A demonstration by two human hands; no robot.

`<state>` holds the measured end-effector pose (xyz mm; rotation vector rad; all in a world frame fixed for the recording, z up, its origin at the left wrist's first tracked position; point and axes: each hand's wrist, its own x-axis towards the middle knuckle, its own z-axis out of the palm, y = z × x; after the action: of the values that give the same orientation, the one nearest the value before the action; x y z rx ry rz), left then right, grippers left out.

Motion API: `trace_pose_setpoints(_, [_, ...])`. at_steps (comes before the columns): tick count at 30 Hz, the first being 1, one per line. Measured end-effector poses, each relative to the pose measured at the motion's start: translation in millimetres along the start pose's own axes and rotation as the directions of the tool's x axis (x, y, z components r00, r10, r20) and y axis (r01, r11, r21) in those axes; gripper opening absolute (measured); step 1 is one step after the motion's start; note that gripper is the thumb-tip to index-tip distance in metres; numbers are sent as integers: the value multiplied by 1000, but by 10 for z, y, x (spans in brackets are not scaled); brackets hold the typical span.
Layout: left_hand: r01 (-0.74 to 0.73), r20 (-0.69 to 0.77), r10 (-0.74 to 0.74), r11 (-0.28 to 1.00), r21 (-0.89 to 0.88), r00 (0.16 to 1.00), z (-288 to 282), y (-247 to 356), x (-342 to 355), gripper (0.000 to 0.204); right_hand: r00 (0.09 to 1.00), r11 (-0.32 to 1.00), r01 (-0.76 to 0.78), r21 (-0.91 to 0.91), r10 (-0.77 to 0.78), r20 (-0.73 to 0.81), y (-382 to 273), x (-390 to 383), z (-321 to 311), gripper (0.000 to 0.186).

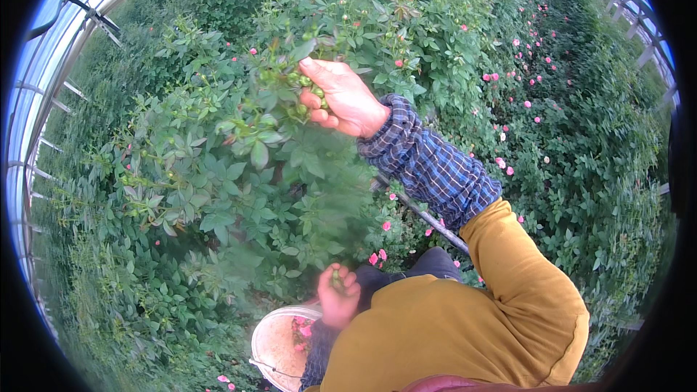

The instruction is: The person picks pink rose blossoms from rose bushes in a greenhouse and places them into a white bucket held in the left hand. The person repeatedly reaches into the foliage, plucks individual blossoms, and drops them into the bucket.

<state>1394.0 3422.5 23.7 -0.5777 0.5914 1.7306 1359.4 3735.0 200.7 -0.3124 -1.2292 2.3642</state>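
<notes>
My right hand point(340, 98) reaches up into a rose bush point(210, 152), its fingers curled around a cluster of round green rosebuds point(303, 86) among the leaves. Low by my body, my left hand point(338, 303) is closed with its fingers curled upward. A small green rosebud point(336, 279) shows between those fingers; whether more lie in the palm is hidden. Just below and left of that hand is a white bucket point(274, 341) with a wire handle. Several pink blooms point(303, 328) lie inside it, partly covered by my left forearm.
Dense rose foliage surrounds me on both sides. A row with many pink roses point(528, 104) runs away at the right. A grey pipe point(421, 212) slants below my right forearm. Greenhouse framing point(87, 14) curves along the left edge, with more structure point(639, 11) at upper right.
</notes>
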Motion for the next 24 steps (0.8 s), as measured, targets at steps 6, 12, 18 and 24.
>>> trace_pose_setpoints(6, [-275, 57, 270, 955, 114, 961, 442, -402, 111, 10, 972, 933, 8, 360, 77, -221, 498, -1117, -848, 36])
trace_pose_setpoints(12, [-577, 152, 576, 689, 439, 803, 884, -1458, 446, 12, 751, 590, -224, 776, 612, -248, 1143, -2354, -1383, 25])
trace_pose_setpoints(18, [-709, 841, 375, -460, 534, 390, 1034, -2632, 762, 15, 814, 485, -236, 842, 572, -102, 1181, -3295, -1908, 29])
trace_pose_setpoints(24, [-842, 854, 382, -267, 468, 354, 1134, -3029, 823, 8, 896, 287, -153, 946, 443, 11, 1156, -3689, -2429, 28])
